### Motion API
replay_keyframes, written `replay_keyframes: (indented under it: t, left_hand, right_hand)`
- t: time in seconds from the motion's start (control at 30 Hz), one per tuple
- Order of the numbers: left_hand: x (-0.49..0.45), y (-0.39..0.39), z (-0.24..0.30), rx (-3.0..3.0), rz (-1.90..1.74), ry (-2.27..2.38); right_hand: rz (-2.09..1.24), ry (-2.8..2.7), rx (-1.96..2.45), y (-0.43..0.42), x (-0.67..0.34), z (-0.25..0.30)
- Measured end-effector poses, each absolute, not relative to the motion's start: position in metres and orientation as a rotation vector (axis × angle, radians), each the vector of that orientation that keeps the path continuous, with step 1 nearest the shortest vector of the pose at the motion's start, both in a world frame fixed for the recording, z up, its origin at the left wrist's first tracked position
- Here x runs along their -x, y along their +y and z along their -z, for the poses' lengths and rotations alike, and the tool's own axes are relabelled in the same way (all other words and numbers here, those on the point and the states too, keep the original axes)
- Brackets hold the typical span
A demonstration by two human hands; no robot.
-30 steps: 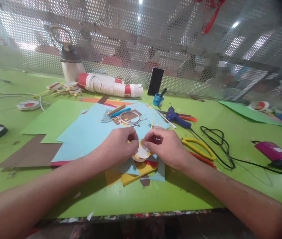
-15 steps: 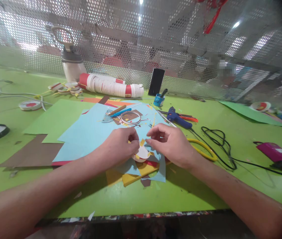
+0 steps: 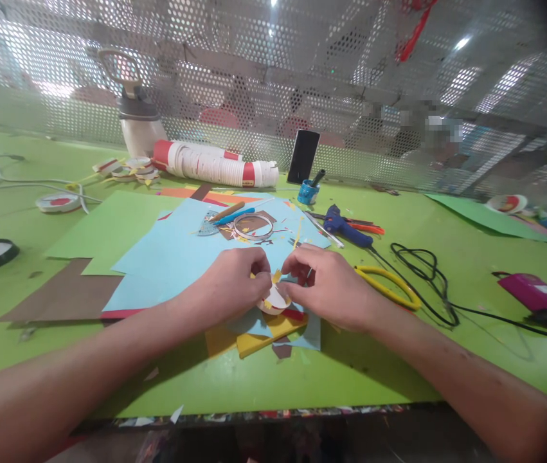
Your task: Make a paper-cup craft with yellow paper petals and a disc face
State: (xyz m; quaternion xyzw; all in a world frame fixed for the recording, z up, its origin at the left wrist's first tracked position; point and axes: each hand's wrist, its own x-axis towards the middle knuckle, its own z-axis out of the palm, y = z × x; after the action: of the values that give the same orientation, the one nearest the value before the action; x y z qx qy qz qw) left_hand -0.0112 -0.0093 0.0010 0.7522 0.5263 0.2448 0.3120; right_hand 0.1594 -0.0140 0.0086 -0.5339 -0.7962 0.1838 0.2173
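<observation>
A cut-off paper cup bottom [image 3: 277, 302], white with yellow paper pieces around its rim, lies over paper scraps in front of me. My left hand [image 3: 247, 273] is closed at its left side, thumb and bent fingers gripping the edge. My right hand [image 3: 319, 280] has curled fingers and a thumb closing at the cup bottom's right side, by a yellow piece. The fingertips partly hide the rim. Beneath the hands are a yellow block [image 3: 273, 334] and light blue sheets [image 3: 167, 257].
A blue glue gun [image 3: 345, 228] lies right, near a yellow ring [image 3: 389, 287] and a black cord [image 3: 439, 283]. Stacked paper cups [image 3: 215, 167], a bottle [image 3: 141, 128], a phone [image 3: 303, 156] and a blue pot [image 3: 308, 193] stand behind. A magenta tool [image 3: 538, 299] lies far right.
My right hand has moved slightly left and down, its thumb now over the cup bottom. My left hand stays nearly in place at the rim.
</observation>
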Motion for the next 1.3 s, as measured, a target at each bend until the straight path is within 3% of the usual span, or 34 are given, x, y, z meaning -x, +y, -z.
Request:
replay_keyframes:
  t: [0.37, 1.3]
  left_hand:
    - [0.013, -0.014, 0.001, -2.161, -0.700, 1.373]
    - [0.010, -0.017, 0.002, -2.185, -0.745, 1.338]
  right_hand:
    - [-0.614, -1.950, 1.408, -0.007, -0.173, -0.020]
    - [-0.630, -2.198, 1.502, -0.015, -0.162, -0.014]
